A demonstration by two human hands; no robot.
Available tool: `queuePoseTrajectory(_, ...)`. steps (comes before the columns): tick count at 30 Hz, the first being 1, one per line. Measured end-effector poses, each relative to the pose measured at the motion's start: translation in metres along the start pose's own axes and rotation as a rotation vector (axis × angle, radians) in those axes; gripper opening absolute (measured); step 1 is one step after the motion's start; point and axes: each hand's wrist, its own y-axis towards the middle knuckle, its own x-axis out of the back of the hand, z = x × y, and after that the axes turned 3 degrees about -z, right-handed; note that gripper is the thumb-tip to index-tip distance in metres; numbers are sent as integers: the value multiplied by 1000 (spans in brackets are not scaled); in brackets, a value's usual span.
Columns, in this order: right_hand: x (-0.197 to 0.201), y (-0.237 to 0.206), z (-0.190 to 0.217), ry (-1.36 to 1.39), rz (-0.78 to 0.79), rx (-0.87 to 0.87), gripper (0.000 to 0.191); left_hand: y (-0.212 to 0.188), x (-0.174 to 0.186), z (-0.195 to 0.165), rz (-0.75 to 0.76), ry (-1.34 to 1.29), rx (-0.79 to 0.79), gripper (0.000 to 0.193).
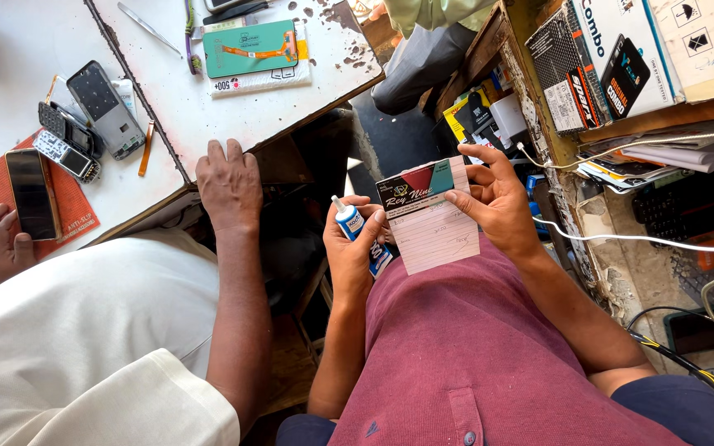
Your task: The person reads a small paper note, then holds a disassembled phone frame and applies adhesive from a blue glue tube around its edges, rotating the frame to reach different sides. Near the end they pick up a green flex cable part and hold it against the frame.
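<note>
Below the head camera, over a dark red shirt [473,347], the person's two hands meet in front of the chest. Left hand [355,248] is curled narrow around a small glue bottle [355,227] with a white nozzle and blue label, the nozzle pointing up and to the left. Right hand [497,198] pinches a small paper pad [431,216] by its right edge, thumb on the front and fingers behind; the pad is lined white with faint handwriting and has a dark, red and teal header across the top. Bottle and pad sit just beside each other, the pad's left edge near the left hand's fingertips.

To the left stands another person in a white shirt [84,330]. One hand of theirs [229,186] rests flat on the edge of a white table [208,107], and the other hand [2,244] lies at the far left beside a black phone [33,194] on an orange mat [76,211]. Further up the table are several opened phones [84,124], a green flat package [249,48] and tweezers [149,27].

On the right, a wooden shelf [663,116] holds printed boxes [621,49] and stacked papers [671,153], with a white cable [646,239] running across below it.
</note>
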Motion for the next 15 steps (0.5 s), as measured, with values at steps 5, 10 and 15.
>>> queuePoseTrajectory(5,0,-6,-3,-29,8,8,61,-7,5,7,-8,-1,-7,26)
queuePoseTrajectory(10,-1,-20,-10,-35,18,3,61,-20,13,16,-22,-2,-6,26)
queuePoseTrajectory(15,1,-30,-15,-64,17,11,61,-29,17,23,-13,-3,-8,26)
